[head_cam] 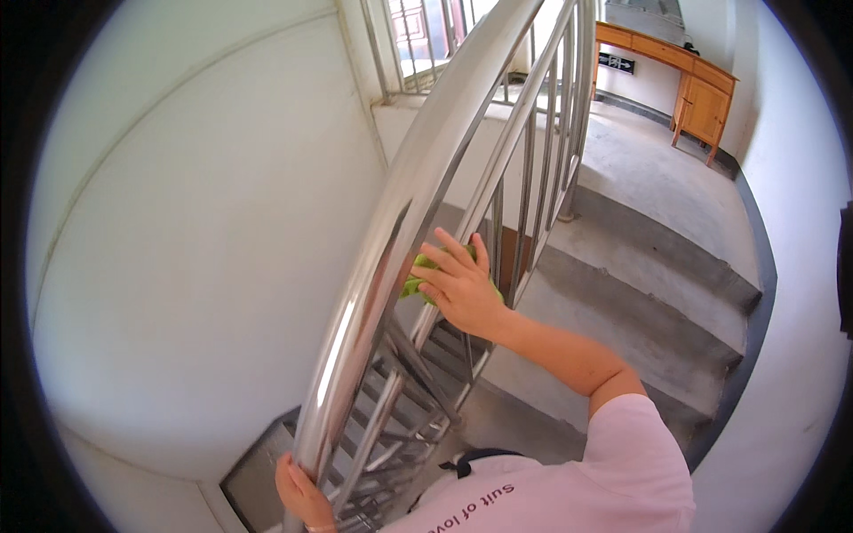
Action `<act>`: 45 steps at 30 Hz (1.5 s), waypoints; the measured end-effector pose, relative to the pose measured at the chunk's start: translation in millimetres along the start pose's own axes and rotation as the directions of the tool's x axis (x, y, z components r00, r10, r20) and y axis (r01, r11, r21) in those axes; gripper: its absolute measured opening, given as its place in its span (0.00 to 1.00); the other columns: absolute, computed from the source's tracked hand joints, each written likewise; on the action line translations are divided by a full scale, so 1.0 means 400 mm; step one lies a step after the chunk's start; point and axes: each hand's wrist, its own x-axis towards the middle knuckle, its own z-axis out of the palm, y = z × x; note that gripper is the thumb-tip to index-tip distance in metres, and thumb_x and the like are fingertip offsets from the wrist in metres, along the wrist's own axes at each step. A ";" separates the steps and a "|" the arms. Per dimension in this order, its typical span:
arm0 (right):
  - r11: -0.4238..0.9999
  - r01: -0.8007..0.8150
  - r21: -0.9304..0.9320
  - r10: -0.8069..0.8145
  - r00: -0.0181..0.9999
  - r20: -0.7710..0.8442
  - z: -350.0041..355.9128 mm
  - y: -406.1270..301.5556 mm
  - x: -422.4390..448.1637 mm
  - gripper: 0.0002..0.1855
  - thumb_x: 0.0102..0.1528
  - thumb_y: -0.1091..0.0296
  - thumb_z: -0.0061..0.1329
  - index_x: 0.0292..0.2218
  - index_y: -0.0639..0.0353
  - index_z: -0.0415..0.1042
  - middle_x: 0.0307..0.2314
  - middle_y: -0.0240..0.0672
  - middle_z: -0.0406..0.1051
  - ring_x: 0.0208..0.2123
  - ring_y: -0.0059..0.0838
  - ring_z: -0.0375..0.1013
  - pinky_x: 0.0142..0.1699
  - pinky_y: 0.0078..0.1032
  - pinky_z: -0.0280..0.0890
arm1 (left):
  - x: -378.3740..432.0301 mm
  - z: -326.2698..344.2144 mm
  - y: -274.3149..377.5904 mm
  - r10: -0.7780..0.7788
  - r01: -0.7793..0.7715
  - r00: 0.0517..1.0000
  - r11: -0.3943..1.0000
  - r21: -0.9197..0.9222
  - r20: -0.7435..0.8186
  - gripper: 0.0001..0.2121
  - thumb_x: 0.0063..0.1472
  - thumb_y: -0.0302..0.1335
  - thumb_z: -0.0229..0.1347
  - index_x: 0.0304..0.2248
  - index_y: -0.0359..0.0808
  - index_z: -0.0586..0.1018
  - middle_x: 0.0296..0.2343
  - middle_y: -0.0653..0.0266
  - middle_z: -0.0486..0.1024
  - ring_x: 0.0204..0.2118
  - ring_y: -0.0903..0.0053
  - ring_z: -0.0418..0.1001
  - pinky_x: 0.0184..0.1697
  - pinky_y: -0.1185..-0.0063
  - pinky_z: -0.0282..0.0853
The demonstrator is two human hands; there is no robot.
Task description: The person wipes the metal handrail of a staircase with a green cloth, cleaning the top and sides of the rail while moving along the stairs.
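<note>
A thick, shiny stainless steel handrail runs diagonally up through the middle of the head view. My left hand is wrapped around its lower end, at the bottom edge. Farther up, my right hand presses a green cloth against the thinner metal rail just below the handrail. My palm and spread fingers hide much of the cloth and the rail under it. Upright metal balusters stand beyond my right hand.
Concrete steps climb on the right to a landing with a wooden desk. Another flight descends beneath the railing. White walls flank the stairwell. A barred window is at the top.
</note>
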 end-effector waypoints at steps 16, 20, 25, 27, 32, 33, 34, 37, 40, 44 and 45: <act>0.963 -0.268 0.040 0.268 0.963 -0.001 -0.495 -0.058 0.236 0.17 0.56 0.57 0.36 0.38 0.57 0.71 0.26 0.40 0.71 0.28 0.31 0.69 0.36 0.24 0.62 | 0.006 -0.006 0.069 0.081 -0.082 0.994 0.997 -0.011 -0.072 0.12 0.58 0.31 0.42 0.31 0.30 0.72 0.21 0.57 0.70 0.23 0.63 0.67 0.27 0.72 0.61; 0.979 -0.125 0.160 0.161 0.959 -0.235 -0.556 -0.108 0.372 0.20 0.53 0.52 0.38 0.35 0.58 0.73 0.22 0.34 0.71 0.23 0.23 0.68 0.32 0.22 0.62 | 0.004 -0.016 0.103 0.128 -0.129 0.988 0.992 -0.005 -0.090 0.11 0.57 0.31 0.43 0.30 0.32 0.72 0.23 0.55 0.71 0.25 0.59 0.67 0.28 0.70 0.61; 0.999 0.034 0.027 -0.015 0.860 -0.509 -0.478 -0.107 0.608 0.15 0.52 0.56 0.42 0.34 0.58 0.67 0.23 0.40 0.69 0.25 0.32 0.67 0.34 0.28 0.62 | 0.008 -0.011 0.087 0.197 -0.193 0.967 0.980 0.039 -0.159 0.11 0.56 0.32 0.43 0.28 0.32 0.72 0.22 0.55 0.70 0.25 0.60 0.68 0.27 0.70 0.60; 0.976 -0.050 -0.213 -0.009 0.964 -0.267 -0.388 -0.085 0.609 0.19 0.54 0.51 0.33 0.37 0.56 0.63 0.22 0.45 0.71 0.26 0.47 0.71 0.35 0.38 0.64 | 0.011 -0.016 0.097 0.196 -0.200 0.971 0.980 -0.011 -0.137 0.11 0.56 0.32 0.43 0.28 0.32 0.72 0.22 0.55 0.71 0.24 0.59 0.67 0.27 0.70 0.60; 0.826 0.016 -0.563 0.153 0.956 0.251 -0.264 -0.075 0.534 0.18 0.52 0.53 0.35 0.37 0.52 0.69 0.34 0.37 0.69 0.40 0.34 0.66 0.49 0.40 0.57 | 0.008 -0.020 0.090 0.148 -0.145 0.985 0.989 0.042 -0.084 0.12 0.56 0.33 0.43 0.28 0.31 0.71 0.23 0.55 0.71 0.26 0.58 0.67 0.29 0.68 0.60; 0.813 0.121 -0.569 -0.042 0.988 0.151 -0.239 -0.088 0.485 0.19 0.51 0.52 0.36 0.37 0.52 0.69 0.34 0.36 0.69 0.41 0.34 0.65 0.52 0.44 0.51 | 0.006 -0.017 0.095 0.155 -0.153 0.984 0.988 0.036 -0.090 0.12 0.56 0.33 0.43 0.28 0.31 0.71 0.23 0.55 0.71 0.26 0.58 0.67 0.29 0.68 0.60; 0.782 0.218 -0.584 -0.229 0.972 0.056 -0.205 -0.094 0.430 0.20 0.51 0.50 0.37 0.38 0.52 0.70 0.34 0.36 0.69 0.42 0.34 0.64 0.54 0.48 0.46 | 0.004 -0.011 0.098 0.151 -0.149 0.982 0.988 0.030 -0.113 0.12 0.56 0.33 0.43 0.28 0.31 0.72 0.23 0.54 0.71 0.27 0.58 0.67 0.30 0.68 0.60; 0.851 0.416 -0.321 -0.317 0.894 0.318 -0.186 -0.213 0.298 0.20 0.49 0.47 0.39 0.32 0.53 0.72 0.31 0.34 0.69 0.41 0.34 0.65 0.56 0.52 0.39 | -0.001 -0.010 0.070 0.074 -0.074 0.997 0.997 0.004 -0.023 0.13 0.56 0.32 0.43 0.33 0.31 0.71 0.30 0.51 0.70 0.33 0.57 0.66 0.36 0.68 0.59; 0.890 0.439 -0.124 -0.360 0.842 0.402 -0.192 -0.204 0.265 0.19 0.49 0.48 0.39 0.27 0.53 0.73 0.29 0.33 0.69 0.40 0.31 0.65 0.56 0.52 0.39 | 0.001 -0.017 0.066 0.091 -0.091 0.996 0.995 0.034 0.025 0.15 0.58 0.34 0.41 0.34 0.31 0.72 0.29 0.50 0.70 0.32 0.58 0.67 0.34 0.68 0.60; 0.907 0.307 -0.289 -0.303 0.951 0.061 -0.247 0.005 0.413 0.14 0.48 0.56 0.38 0.22 0.51 0.73 0.28 0.30 0.68 0.38 0.27 0.65 0.56 0.49 0.40 | 0.004 -0.023 0.077 0.166 -0.162 0.986 0.978 0.131 -0.020 0.16 0.58 0.36 0.40 0.30 0.31 0.73 0.24 0.50 0.72 0.26 0.56 0.68 0.29 0.67 0.61; 0.908 0.244 -0.340 -0.260 0.966 -0.002 -0.275 0.076 0.475 0.14 0.47 0.58 0.37 0.22 0.51 0.73 0.28 0.29 0.68 0.38 0.27 0.65 0.56 0.47 0.41 | 0.001 -0.029 0.072 0.173 -0.167 0.984 0.977 0.136 -0.037 0.16 0.58 0.36 0.40 0.30 0.31 0.73 0.24 0.50 0.72 0.26 0.56 0.68 0.29 0.67 0.61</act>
